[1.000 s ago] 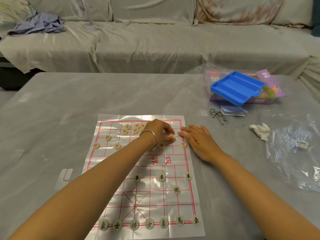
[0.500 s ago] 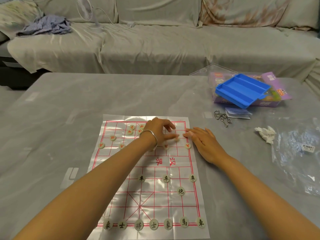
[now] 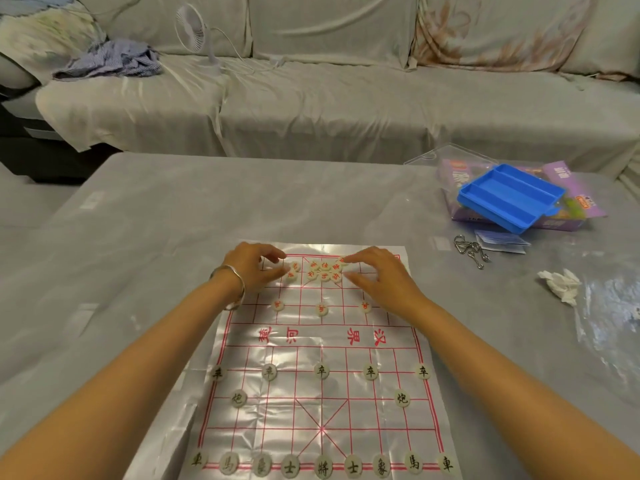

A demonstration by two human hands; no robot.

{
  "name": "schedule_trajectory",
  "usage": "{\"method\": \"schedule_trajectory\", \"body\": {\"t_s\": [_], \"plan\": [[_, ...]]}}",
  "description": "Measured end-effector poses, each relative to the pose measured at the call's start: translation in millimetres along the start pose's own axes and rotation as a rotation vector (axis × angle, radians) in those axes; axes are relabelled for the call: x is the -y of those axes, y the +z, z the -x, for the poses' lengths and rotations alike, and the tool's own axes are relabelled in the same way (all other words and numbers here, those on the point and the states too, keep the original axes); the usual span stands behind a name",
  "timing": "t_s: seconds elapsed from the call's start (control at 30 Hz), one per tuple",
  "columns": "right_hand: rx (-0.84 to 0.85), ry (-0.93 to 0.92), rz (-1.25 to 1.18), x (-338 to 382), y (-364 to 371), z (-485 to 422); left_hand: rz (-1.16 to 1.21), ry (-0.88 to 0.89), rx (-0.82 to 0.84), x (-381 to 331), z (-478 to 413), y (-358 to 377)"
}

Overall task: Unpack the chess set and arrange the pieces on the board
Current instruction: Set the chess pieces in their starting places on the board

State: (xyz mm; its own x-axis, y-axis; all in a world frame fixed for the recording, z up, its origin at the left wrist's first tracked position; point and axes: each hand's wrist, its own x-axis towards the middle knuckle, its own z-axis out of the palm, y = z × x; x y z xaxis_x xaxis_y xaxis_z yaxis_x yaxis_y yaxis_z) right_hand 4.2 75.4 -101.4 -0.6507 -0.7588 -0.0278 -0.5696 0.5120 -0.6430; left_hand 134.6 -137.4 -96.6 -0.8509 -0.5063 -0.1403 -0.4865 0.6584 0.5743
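Left hand grip: thumb and forefinger curved at a red piece; right hand fingertips at the edge of the red pieces bunched on the far rows; whether either pinches, cannot tell. Black pieces stand set out on the board; red side judged in hand; next, spread the bunch along its back line. Both palms down, forearms stretched forward over the desk.

Far rows: red pieces packed together, touching, hemmed in by left hand and right hand.
Mid-board: open band between the pawn rows.
Right counter: blue tray, metal rings and tissue in the way.
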Motion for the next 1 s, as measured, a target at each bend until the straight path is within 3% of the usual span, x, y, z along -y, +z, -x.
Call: {"method": "schedule_trajectory", "body": {"t_s": [0.07,0.2,0.37,0.57,0.77,1.0], "plan": [[-0.015,0.05,-0.049,13.4,12.0,-18.2,0.014,0.018,0.012,-0.8,-2.3,7.3],[-0.103,0.122,0.114,27.6,26.3,-48.3,0.035,0.069,-0.045,10.5,-9.3,10.6],[-0.016,0.148,0.22,29.2,31.7,-68.0,0.038,0.072,-0.144,35.7,-15.3,4.1],[-0.013,0.167,0.188,28.9,38.3,-85.4,0.037,0.063,-0.126,76.2,-9.5,-6.4],[0.052,0.098,0.067,44.5,44.4,-96.1,-0.248,0.134,-0.019,98.5,1.5,-7.0],[0.075,0.011,0.086,61.2,60.8,-106.4,-0.224,0.159,-0.12,102.3,4.2,-1.1]]}}
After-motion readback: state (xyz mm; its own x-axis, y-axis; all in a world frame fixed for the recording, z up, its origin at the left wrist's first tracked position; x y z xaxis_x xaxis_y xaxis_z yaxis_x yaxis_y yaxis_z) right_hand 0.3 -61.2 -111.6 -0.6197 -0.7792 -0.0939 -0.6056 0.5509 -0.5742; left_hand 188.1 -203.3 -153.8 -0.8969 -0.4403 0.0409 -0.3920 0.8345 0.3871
